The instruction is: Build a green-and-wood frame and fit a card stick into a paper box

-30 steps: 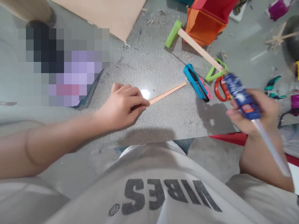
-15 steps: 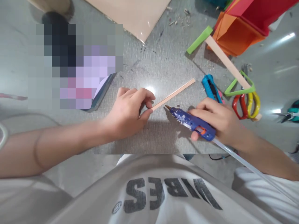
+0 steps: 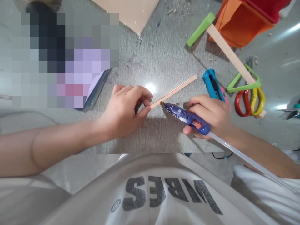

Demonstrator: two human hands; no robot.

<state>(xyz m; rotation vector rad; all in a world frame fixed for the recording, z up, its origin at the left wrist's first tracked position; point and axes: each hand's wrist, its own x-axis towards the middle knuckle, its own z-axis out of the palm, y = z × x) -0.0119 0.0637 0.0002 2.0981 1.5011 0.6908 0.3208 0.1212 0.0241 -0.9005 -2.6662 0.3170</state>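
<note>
Between thumb and fingers, my left hand pinches the near end of a narrow peach folded paper strip, which slants up to the right above the table. My right hand is wrapped round a blue hot glue gun. Its nozzle points left and is at the strip's lower edge, close to my left fingertips; whether it touches I cannot tell. A long clear glue stick runs out of the back of the gun, past my right forearm.
Beyond my right hand lie a blue box cutter, scissors with red and yellow handles and a green-and-peach paper piece. An orange and red paper form stands at the back right. Peach sheets lie at the back.
The glue gun in my right hand has moved left and slightly up, bringing its nozzle to the strip. My left hand still pinches the strip; the whole view has shifted a little.
</note>
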